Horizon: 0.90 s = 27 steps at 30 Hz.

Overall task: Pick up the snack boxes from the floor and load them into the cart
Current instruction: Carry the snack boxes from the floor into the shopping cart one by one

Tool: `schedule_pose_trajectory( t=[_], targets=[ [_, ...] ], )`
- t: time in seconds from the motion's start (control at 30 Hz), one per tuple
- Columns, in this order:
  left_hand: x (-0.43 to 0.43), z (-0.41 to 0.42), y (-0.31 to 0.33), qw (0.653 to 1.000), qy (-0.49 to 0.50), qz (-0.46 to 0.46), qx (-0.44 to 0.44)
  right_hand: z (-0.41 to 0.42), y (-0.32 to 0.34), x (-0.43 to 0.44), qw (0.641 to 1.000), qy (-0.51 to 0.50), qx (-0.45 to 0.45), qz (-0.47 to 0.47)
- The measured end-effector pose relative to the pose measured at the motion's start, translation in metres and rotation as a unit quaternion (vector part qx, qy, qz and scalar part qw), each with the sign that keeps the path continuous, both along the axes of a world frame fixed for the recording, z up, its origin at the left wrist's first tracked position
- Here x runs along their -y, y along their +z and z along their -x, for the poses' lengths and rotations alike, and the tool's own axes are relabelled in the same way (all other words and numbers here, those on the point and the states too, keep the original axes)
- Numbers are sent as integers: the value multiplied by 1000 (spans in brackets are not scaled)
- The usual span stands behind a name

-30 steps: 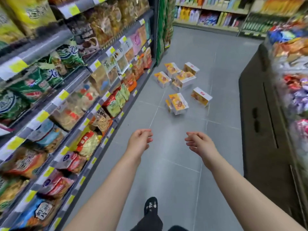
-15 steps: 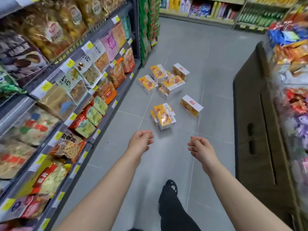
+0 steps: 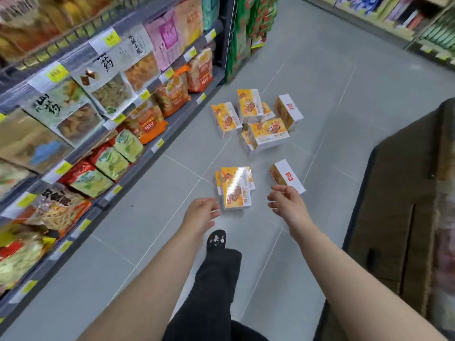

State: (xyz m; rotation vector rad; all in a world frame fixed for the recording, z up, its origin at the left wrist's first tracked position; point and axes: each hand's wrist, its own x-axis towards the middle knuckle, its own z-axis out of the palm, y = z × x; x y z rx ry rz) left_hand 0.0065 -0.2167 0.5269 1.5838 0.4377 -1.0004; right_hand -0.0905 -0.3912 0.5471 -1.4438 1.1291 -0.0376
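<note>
Left hand [image 3: 202, 214] and right hand [image 3: 286, 205] reach in empty, fingers loosely curled, flanking the nearest snack box [image 3: 235, 190]. The other snack boxes [image 3: 258, 121] lie scattered on the floor [image 3: 344, 82] mid-frame. No cart in sight, so loading looks unstarted.

Both bare arms [image 3: 152, 279] stretch forward beside the black-shoed foot [image 3: 216, 239]; left hand [image 3: 200, 214] and right hand [image 3: 286, 205] empty, fingers [image 3: 275, 200] loosely curled.
</note>
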Motion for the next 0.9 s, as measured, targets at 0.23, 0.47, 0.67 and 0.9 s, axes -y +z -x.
schedule_pose_trajectory(
  t=[0.23,0.47,0.67,0.9],
  targets=[
    [92,-80,-22,997,76,-23,-19,-96,-35,94,996,91,-13,3],
    [156,-102,-60,976,209,-44,-40,-161,-86,182,971,234,-51,5],
    [199,-73,-139,913,396,-42,-87,-189,-158,236,944,323,-72,8],
    [237,-20,-263,873,443,-24,-204,-189,-275,250,910,398,-101,46]
  ],
)
